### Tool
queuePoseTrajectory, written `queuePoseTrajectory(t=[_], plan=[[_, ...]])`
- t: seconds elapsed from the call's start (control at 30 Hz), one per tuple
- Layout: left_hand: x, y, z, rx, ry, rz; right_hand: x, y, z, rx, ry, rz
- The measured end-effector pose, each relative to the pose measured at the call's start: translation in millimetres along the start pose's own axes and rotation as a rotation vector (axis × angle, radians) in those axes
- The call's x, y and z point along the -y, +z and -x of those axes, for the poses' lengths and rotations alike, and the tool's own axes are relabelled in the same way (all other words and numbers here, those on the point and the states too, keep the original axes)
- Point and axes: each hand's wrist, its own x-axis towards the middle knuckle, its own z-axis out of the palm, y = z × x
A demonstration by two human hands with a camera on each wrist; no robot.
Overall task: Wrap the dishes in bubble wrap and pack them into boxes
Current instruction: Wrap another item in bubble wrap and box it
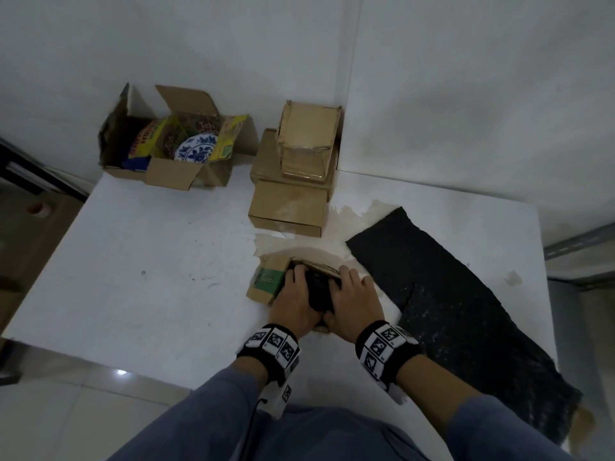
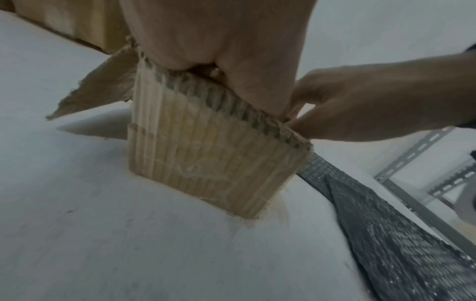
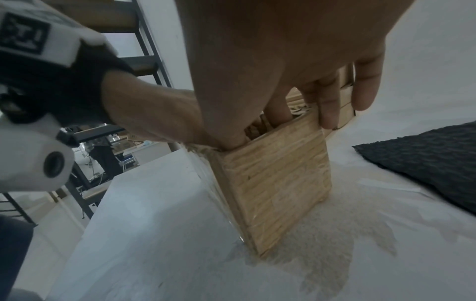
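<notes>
Small open box (image 1: 270,283) on worktop (image 1: 159,261) directly under both hands, dark wrapped bundle (image 1: 317,292) between them, left hand (image 1: 294,302) and right hand (image 1: 354,302) curled over it and the box rim, pressing straight down, equally near.

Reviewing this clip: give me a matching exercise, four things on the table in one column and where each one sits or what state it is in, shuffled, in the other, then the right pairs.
Things:
1. blue and white plate
2. black bubble wrap sheet
3. small cardboard box
4. closed cardboard boxes

Places or states:
A. stacked in the far corner by the wall
B. spread flat on the right of the table
C. under both hands, a black bundle being pressed in
D. in the open box at far left, unwrapped

Pairs: 1-D, 2-B, 3-C, 4-A
</notes>
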Motion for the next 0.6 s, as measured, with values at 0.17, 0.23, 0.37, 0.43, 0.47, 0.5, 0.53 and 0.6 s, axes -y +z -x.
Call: queuePoseTrajectory(t=[0.17,0.23,0.37,0.43,0.47,0.5,0.53,0.6], plan=[[2.5,3.7,4.5,-0.050,0.091,-0.050,-2.5,-0.1,4.0,-0.073,-0.017,-0.082],[2.0,3.5,4.0,-0.056,0.108,-0.059,-4.9,0.5,7.0,-0.100,-0.058,-0.130],[2.3,3.0,4.8,-0.064,0.134,-0.011,-7.7,0.9,7.3,-0.058,-0.029,-0.124],[2.5,2.8,4.4,-0.061,0.140,0.021,-7.1,1.3,6.2,-0.033,-0.002,-0.104],[2.5,3.2,4.0,-0.060,0.139,0.020,-5.9,0.7,5.6,-0.031,0.007,-0.089],[2.4,3.5,3.4,-0.060,0.136,0.015,-4.3,0.2,4.9,-0.030,0.016,-0.075],[2.7,4.1,2.9,-0.057,0.136,0.012,-2.2,-0.1,4.1,-0.021,0.025,-0.059],[3.3,5.2,2.1,-0.049,0.136,0.008,1.5,-0.1,2.3,0.003,0.044,-0.021]])
